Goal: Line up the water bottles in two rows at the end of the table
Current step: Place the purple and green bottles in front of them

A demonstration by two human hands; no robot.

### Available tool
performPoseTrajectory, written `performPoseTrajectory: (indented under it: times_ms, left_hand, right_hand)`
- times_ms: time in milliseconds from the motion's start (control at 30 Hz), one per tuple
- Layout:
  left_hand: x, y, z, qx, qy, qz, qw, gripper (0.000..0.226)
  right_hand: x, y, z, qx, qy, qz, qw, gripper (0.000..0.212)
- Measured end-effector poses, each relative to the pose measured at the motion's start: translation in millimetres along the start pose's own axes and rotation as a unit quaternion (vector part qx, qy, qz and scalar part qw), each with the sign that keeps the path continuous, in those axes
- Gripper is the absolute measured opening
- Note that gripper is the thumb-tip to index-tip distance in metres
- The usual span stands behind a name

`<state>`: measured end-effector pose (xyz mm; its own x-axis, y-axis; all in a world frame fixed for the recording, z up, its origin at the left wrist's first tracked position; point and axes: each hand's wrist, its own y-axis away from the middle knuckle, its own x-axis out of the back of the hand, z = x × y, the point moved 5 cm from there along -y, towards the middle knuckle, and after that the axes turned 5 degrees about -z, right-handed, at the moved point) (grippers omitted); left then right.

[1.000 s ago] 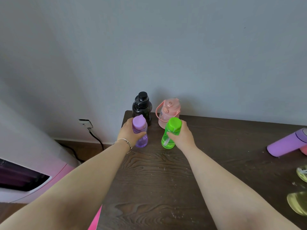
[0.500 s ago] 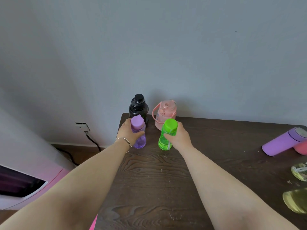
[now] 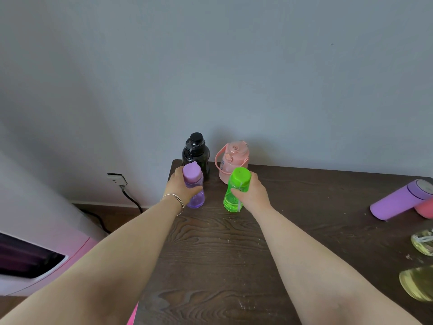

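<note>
A black bottle [image 3: 196, 151] and a pink handled bottle [image 3: 232, 160] stand side by side at the far left end of the dark wooden table [image 3: 234, 254], against the wall. Just in front of the black one stands a small purple bottle [image 3: 194, 184], gripped by my left hand [image 3: 181, 187]. My right hand [image 3: 251, 192] grips a green bottle [image 3: 235, 187] in front of the pink one; it leans slightly, its base on the table.
At the right edge lie a purple flask [image 3: 398, 200], a red-pink bottle [image 3: 425, 208] behind it, and two yellowish clear bottles [image 3: 421, 281]. A wall socket with a black cable [image 3: 117, 180] and a white-pink appliance [image 3: 35, 254] sit left of the table.
Both hands keep hold of their bottles; the purple and green bottles have stayed in front of the black and pink ones, spreading slightly apart.
</note>
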<state>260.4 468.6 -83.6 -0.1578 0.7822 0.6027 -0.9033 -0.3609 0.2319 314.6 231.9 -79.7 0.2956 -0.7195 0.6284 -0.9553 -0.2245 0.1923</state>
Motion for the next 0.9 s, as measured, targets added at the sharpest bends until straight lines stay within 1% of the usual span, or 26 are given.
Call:
performPoseTrajectory:
  times_ms: [133, 200, 267, 367, 467, 567, 667, 800, 900]
  left_hand:
    - [3.3, 4.3, 7.9, -0.039, -0.047, 0.000, 0.998, 0.092]
    - [7.3, 6.6, 13.7, -0.075, -0.115, -0.001, 0.991, 0.094]
    - [10.7, 9.3, 19.2, -0.113, -0.222, 0.005, 0.968, 0.093]
    - [11.3, 15.0, 24.3, -0.139, -0.363, 0.002, 0.921, 0.088]
    - [9.0, 24.5, 29.4, -0.165, -0.453, -0.003, 0.876, 0.081]
    - [2.8, 37.5, 36.5, -0.201, -0.486, -0.002, 0.851, 0.078]
    - [-10.1, 52.0, 47.6, -0.229, -0.505, -0.010, 0.832, 0.085]
    - [-29.9, 75.0, 69.3, -0.262, -0.498, -0.020, 0.827, 0.087]
    - [-48.7, 92.3, 89.3, -0.282, -0.495, -0.023, 0.822, 0.084]
  right_hand:
    - [5.5, 4.2, -6.0, 0.033, 0.024, 0.022, 0.999, 0.069]
    - [9.5, 8.4, -11.3, 0.057, 0.069, 0.037, 0.995, 0.073]
    - [13.8, 13.6, -17.7, 0.090, 0.144, 0.054, 0.984, 0.076]
    - [15.6, 21.8, -26.9, 0.146, 0.276, 0.065, 0.948, 0.074]
    - [12.9, 31.7, -29.9, 0.151, 0.373, 0.056, 0.914, 0.072]
    - [14.5, 46.8, -25.7, 0.124, 0.410, 0.062, 0.902, 0.071]
    - [26.3, 67.3, -18.2, 0.097, 0.415, 0.087, 0.900, 0.068]
    - [52.8, 95.0, -0.2, 0.061, 0.423, 0.110, 0.897, 0.071]
    - [79.6, 115.2, 15.9, 0.039, 0.414, 0.130, 0.900, 0.070]
